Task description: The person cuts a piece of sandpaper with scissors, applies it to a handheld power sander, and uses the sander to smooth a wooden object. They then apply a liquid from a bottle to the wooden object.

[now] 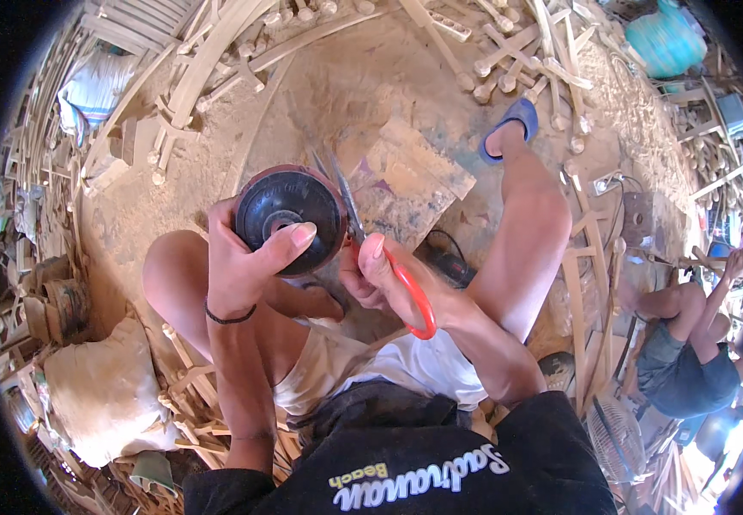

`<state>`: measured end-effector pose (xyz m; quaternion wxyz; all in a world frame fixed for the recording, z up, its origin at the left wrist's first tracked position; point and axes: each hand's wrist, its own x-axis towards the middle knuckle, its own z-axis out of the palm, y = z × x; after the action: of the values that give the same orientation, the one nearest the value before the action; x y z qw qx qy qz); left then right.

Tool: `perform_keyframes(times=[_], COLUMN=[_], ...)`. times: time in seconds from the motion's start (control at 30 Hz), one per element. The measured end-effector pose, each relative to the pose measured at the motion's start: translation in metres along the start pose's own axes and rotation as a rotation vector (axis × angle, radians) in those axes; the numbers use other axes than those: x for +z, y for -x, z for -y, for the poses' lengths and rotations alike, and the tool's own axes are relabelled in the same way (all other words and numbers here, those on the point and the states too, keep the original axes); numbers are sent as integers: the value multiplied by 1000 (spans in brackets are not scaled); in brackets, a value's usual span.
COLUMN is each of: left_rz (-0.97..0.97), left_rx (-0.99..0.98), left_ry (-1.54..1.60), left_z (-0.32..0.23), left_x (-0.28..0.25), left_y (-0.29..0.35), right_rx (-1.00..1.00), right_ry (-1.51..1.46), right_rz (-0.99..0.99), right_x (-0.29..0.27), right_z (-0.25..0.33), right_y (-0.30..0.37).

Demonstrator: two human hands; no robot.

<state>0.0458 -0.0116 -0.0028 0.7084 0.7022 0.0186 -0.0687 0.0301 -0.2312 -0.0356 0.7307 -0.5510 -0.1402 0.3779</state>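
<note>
My left hand (243,262) grips a round black disc pad (260,210) with a reddish-brown edge, its thumb lying across the disc's hub. In my right hand (380,275) is a pair of scissors (421,316) with red-orange handles. The metal blades point away from me, along the disc's right edge. They look parted at the tips, and a strip of the disc's edge runs close beside them. Whether they touch it I cannot make out. The disc is held above the floor, between my bent knees.
A worn brown sheet (427,176) lies on the dusty floor ahead, with a dark tool or cord (449,257) beside it. Carved wooden pieces (509,64) are piled all around. At the right are a fan (616,438) and another seated person (689,369); a pale sack (101,390) sits left.
</note>
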Motion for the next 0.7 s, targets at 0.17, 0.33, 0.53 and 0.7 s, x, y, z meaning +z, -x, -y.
perform_keyframes(times=[0.17,0.33,0.53,0.7], left_rz=[-51,-26,-16,-42], left_rx=[36,8,12,33], left_ry=[-1,-24,-41,-12], left_z=[3,-2,1,2], left_x=[5,6,4,2], left_y=[0,-1,0,2], right_rx=[-29,-29,10,-50], right_ry=[-29,63,120,209], right_rz=[-52,-88,-52,-63], right_x=[3,-6,-5,-5], right_z=[-6,-11,-11,3], right_y=[-4,-2,-1,1])
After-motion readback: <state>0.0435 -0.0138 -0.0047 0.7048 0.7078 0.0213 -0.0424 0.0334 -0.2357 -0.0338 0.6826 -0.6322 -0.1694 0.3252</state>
